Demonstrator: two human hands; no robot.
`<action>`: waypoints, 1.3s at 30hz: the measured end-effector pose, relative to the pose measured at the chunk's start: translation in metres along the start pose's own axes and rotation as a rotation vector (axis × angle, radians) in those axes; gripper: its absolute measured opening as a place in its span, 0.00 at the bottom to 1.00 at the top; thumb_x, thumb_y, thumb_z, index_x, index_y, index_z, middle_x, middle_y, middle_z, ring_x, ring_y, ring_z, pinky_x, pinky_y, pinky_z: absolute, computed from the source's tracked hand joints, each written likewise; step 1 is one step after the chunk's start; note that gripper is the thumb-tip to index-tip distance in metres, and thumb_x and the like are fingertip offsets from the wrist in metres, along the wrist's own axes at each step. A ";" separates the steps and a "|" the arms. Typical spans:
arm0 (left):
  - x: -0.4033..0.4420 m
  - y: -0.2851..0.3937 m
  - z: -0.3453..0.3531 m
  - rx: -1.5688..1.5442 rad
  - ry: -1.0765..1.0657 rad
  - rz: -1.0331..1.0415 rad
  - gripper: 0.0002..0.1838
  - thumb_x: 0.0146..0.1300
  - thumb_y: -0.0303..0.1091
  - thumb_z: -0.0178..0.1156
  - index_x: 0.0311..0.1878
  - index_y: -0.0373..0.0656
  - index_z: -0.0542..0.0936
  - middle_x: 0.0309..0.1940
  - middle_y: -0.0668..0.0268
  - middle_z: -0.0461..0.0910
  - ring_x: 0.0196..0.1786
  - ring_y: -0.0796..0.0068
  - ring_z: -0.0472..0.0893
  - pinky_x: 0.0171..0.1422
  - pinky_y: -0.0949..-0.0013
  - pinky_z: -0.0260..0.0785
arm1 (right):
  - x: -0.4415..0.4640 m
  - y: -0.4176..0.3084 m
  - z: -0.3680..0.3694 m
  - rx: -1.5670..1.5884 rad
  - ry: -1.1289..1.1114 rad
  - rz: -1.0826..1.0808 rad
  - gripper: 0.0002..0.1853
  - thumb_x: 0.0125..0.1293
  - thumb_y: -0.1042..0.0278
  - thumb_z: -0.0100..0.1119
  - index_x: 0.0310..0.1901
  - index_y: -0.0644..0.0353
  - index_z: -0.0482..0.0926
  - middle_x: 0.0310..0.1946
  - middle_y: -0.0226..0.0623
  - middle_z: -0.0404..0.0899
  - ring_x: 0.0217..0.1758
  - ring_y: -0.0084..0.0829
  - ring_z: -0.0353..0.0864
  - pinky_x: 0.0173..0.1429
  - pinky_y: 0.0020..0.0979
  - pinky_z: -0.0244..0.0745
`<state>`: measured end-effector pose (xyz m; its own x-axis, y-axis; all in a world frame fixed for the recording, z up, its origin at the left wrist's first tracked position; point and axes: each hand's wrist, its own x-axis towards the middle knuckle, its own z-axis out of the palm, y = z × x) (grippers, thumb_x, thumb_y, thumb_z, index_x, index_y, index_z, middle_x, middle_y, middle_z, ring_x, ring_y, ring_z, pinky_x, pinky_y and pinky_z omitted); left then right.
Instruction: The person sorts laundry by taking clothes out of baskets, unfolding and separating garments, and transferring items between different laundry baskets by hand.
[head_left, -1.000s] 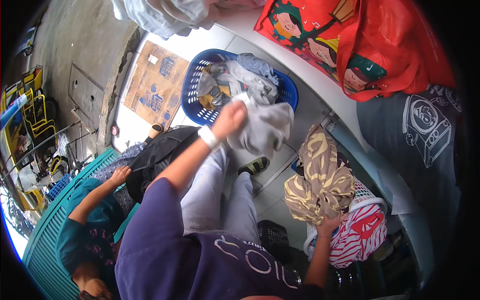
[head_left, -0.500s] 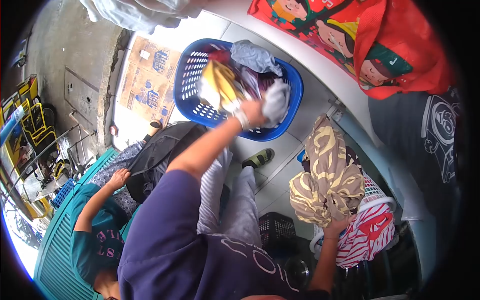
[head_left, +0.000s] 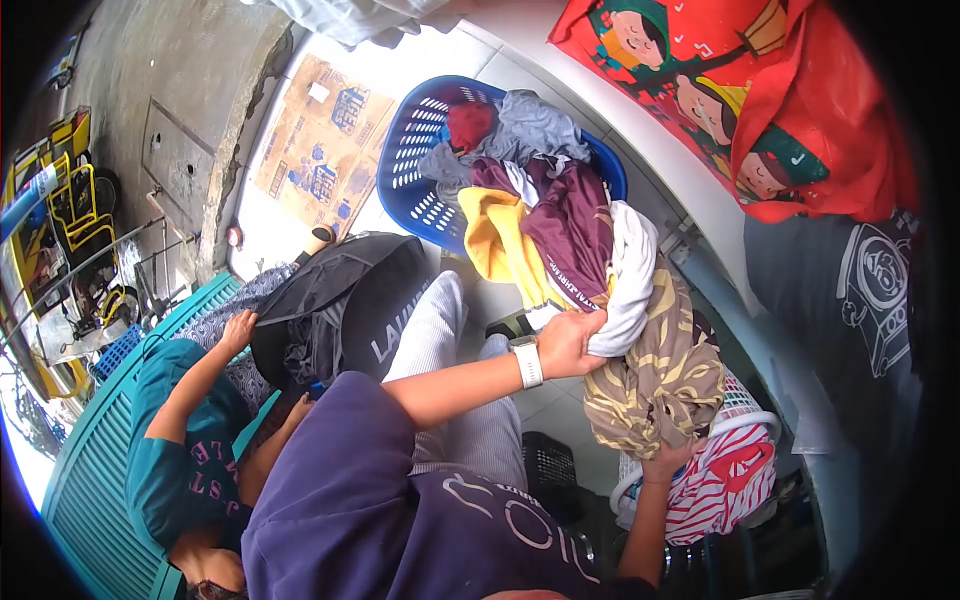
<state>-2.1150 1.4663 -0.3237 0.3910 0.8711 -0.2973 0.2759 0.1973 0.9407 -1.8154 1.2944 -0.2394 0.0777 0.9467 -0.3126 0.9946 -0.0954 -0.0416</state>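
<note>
Clothing (head_left: pixel 540 125) fills much of the blue laundry basket (head_left: pixel 402 205) in the head view and spills over its near rim toward the wearer. The left hand (head_left: pixel 568 345), wearing a white watch (head_left: pixel 528 363), is closed around the end of a twisted white cloth (head_left: pixel 630 265), to the near right of the blue laundry basket. Beside that cloth, a maroon garment (head_left: pixel 572 225) and a yellow garment (head_left: pixel 493 232) stretch out of the blue laundry basket toward the same hand; whether the fingers also grip them cannot be told. The right hand (head_left: pixel 668 458) grasps the lower part of a bunched, brown camouflage-patterned cloth (head_left: pixel 665 370), farther to the near right of the blue laundry basket. Next to it are a white basket (head_left: pixel 738 398) and a red-and-white striped cloth (head_left: pixel 715 495).

As for writing, the cardboard (head_left: pixel 290 165) left of the blue laundry basket reads "TIGER", the smaller print being unclear. The black bag (head_left: pixel 385 300), to its near left and held by another person's hand (head_left: pixel 240 330), shows "LAUN", the rest hidden. Small white lettering on the maroon garment cannot be read surely. The red bag (head_left: pixel 835 110), right of the blue laundry basket, carries cartoon faces and music notes but no legible brand.
</note>
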 end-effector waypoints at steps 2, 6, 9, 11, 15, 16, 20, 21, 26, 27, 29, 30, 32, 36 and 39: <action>0.001 0.000 -0.007 -0.052 -0.023 -0.014 0.18 0.39 0.33 0.68 0.31 0.39 0.70 0.24 0.52 0.75 0.32 0.48 0.78 0.36 0.58 0.70 | 0.002 -0.005 -0.007 -0.077 0.045 -0.126 0.25 0.53 0.44 0.62 0.51 0.46 0.79 0.56 0.34 0.74 0.61 0.42 0.70 0.69 0.62 0.43; 0.000 -0.007 -0.036 -0.065 -0.085 -0.072 0.18 0.42 0.31 0.68 0.39 0.40 0.77 0.30 0.52 0.80 0.36 0.52 0.82 0.40 0.63 0.73 | -0.002 -0.001 -0.003 -0.110 0.032 -0.132 0.24 0.52 0.45 0.63 0.49 0.46 0.80 0.57 0.34 0.74 0.61 0.43 0.70 0.69 0.62 0.43; -0.005 0.001 -0.068 -0.130 -0.093 -0.079 0.24 0.44 0.29 0.68 0.48 0.39 0.77 0.37 0.55 0.83 0.42 0.65 0.84 0.47 0.69 0.73 | 0.000 -0.005 -0.009 -0.090 0.060 -0.157 0.23 0.51 0.45 0.63 0.48 0.46 0.81 0.58 0.36 0.73 0.62 0.45 0.69 0.69 0.62 0.43; -0.011 0.003 -0.093 -0.223 -0.102 -0.122 0.28 0.45 0.27 0.66 0.55 0.38 0.75 0.44 0.60 0.83 0.48 0.75 0.82 0.54 0.72 0.71 | -0.005 0.001 -0.004 -0.095 0.099 -0.184 0.23 0.51 0.45 0.63 0.47 0.44 0.81 0.59 0.39 0.71 0.64 0.47 0.67 0.70 0.62 0.42; -0.031 -0.012 -0.158 -0.214 -0.068 -0.223 0.30 0.48 0.27 0.67 0.58 0.34 0.73 0.50 0.65 0.79 0.52 0.77 0.77 0.59 0.72 0.67 | -0.006 0.006 -0.003 -0.095 0.030 -0.169 0.24 0.41 0.38 0.66 0.39 0.40 0.84 0.55 0.50 0.68 0.65 0.65 0.56 0.68 0.67 0.45; -0.037 -0.006 -0.176 -0.280 0.019 -0.271 0.29 0.48 0.27 0.67 0.57 0.33 0.74 0.48 0.63 0.80 0.50 0.75 0.78 0.57 0.71 0.69 | -0.007 0.006 -0.002 -0.095 0.034 -0.163 0.24 0.41 0.38 0.66 0.39 0.40 0.84 0.55 0.50 0.68 0.65 0.65 0.56 0.68 0.67 0.45; -0.060 0.006 -0.234 -0.360 0.302 -0.338 0.26 0.48 0.23 0.65 0.54 0.31 0.75 0.47 0.61 0.81 0.48 0.74 0.80 0.55 0.71 0.71 | -0.006 0.005 -0.003 -0.059 0.078 -0.145 0.22 0.43 0.39 0.65 0.39 0.39 0.84 0.54 0.47 0.69 0.64 0.59 0.60 0.69 0.68 0.42; -0.061 0.013 -0.242 -0.381 0.390 -0.346 0.26 0.49 0.22 0.64 0.54 0.31 0.75 0.47 0.60 0.81 0.48 0.74 0.80 0.55 0.70 0.71 | -0.004 0.005 -0.005 -0.050 0.052 -0.169 0.21 0.44 0.40 0.64 0.39 0.39 0.83 0.54 0.47 0.69 0.64 0.57 0.61 0.69 0.68 0.41; -0.041 -0.005 -0.246 -0.290 0.620 -0.173 0.22 0.52 0.21 0.63 0.52 0.32 0.75 0.44 0.61 0.81 0.42 0.75 0.81 0.48 0.73 0.74 | -0.005 0.004 -0.006 -0.018 0.072 -0.175 0.21 0.44 0.40 0.65 0.38 0.41 0.83 0.53 0.46 0.71 0.61 0.53 0.66 0.69 0.68 0.41; -0.031 -0.008 -0.240 -0.265 0.577 -0.227 0.24 0.51 0.21 0.64 0.54 0.33 0.74 0.43 0.62 0.81 0.41 0.76 0.80 0.47 0.75 0.73 | -0.003 0.003 -0.007 -0.031 0.066 -0.179 0.22 0.43 0.40 0.65 0.38 0.42 0.83 0.53 0.46 0.71 0.61 0.52 0.67 0.69 0.68 0.41; -0.012 -0.006 -0.216 -0.345 0.562 -0.329 0.26 0.51 0.21 0.63 0.56 0.34 0.72 0.44 0.62 0.81 0.41 0.77 0.80 0.47 0.75 0.73 | -0.002 0.001 -0.009 -0.049 0.055 -0.181 0.22 0.43 0.40 0.65 0.38 0.42 0.83 0.53 0.45 0.72 0.60 0.51 0.68 0.69 0.68 0.41; -0.004 -0.008 -0.202 -0.395 0.532 -0.270 0.27 0.51 0.21 0.63 0.57 0.34 0.72 0.44 0.63 0.81 0.42 0.76 0.80 0.47 0.75 0.73 | -0.001 0.000 -0.010 -0.038 0.071 -0.187 0.22 0.42 0.40 0.65 0.38 0.42 0.83 0.53 0.43 0.72 0.60 0.50 0.68 0.69 0.68 0.41; 0.009 -0.007 -0.177 -0.466 0.458 -0.142 0.27 0.52 0.22 0.64 0.58 0.33 0.70 0.47 0.62 0.79 0.48 0.76 0.78 0.54 0.73 0.71 | 0.000 -0.002 -0.011 -0.029 0.082 -0.197 0.22 0.42 0.40 0.65 0.38 0.42 0.83 0.53 0.42 0.73 0.59 0.49 0.69 0.69 0.68 0.41; 0.021 0.005 -0.144 -0.583 0.316 -0.308 0.29 0.49 0.23 0.67 0.57 0.32 0.70 0.49 0.62 0.79 0.49 0.77 0.78 0.56 0.73 0.69 | 0.004 -0.006 -0.015 -0.024 0.089 -0.196 0.23 0.42 0.40 0.65 0.39 0.42 0.83 0.52 0.41 0.74 0.59 0.49 0.69 0.69 0.69 0.40; 0.026 -0.024 -0.137 -0.532 0.269 -0.266 0.29 0.50 0.27 0.68 0.57 0.34 0.71 0.48 0.63 0.80 0.49 0.77 0.78 0.56 0.72 0.69 | 0.007 -0.011 -0.018 -0.014 0.115 -0.198 0.23 0.43 0.39 0.65 0.39 0.42 0.83 0.52 0.40 0.74 0.58 0.49 0.70 0.69 0.69 0.40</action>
<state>-2.2317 1.5455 -0.3317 0.1170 0.8304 -0.5448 -0.1661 0.5572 0.8136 -1.8249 1.3074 -0.2241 -0.1128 0.9754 -0.1893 0.9920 0.0996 -0.0778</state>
